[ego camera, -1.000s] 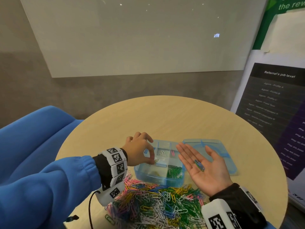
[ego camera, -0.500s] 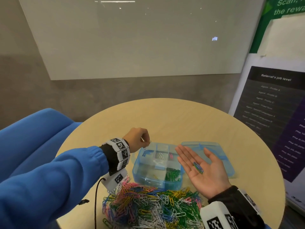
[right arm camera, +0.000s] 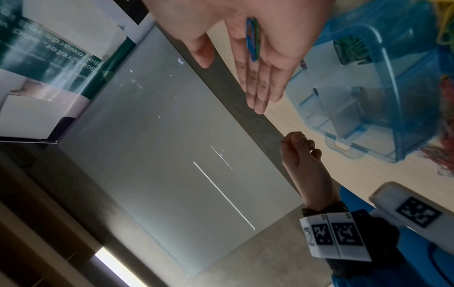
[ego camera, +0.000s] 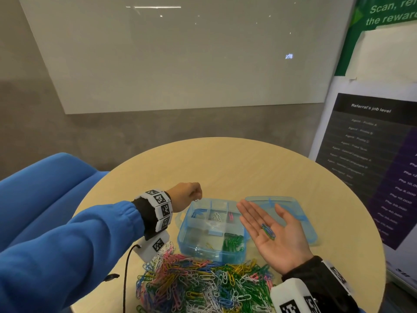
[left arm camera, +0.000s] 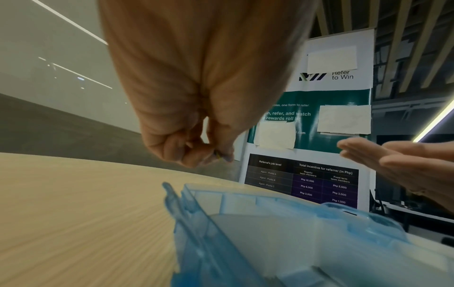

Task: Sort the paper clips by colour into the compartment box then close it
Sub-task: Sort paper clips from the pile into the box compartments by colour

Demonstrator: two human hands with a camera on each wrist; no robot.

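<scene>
Above table (ego camera: 225, 168), left hand (ego camera: 185, 196) has lifted its clip (ego camera: 195, 200) beyond box (ego camera: 194, 242).

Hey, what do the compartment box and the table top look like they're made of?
Compartment box: translucent blue plastic, glossy; the green clips and the table show through its walls. Its dividers look like paler, clearer plastic.

Table: pale wood-look top with fine straight grain lines and a matte sheen, probably laminate or veneer; the pictures cannot settle which.

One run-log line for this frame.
left hand: pinches paper clip | right hand: open, clips on palm | translucent blue compartment box: lid open
</scene>
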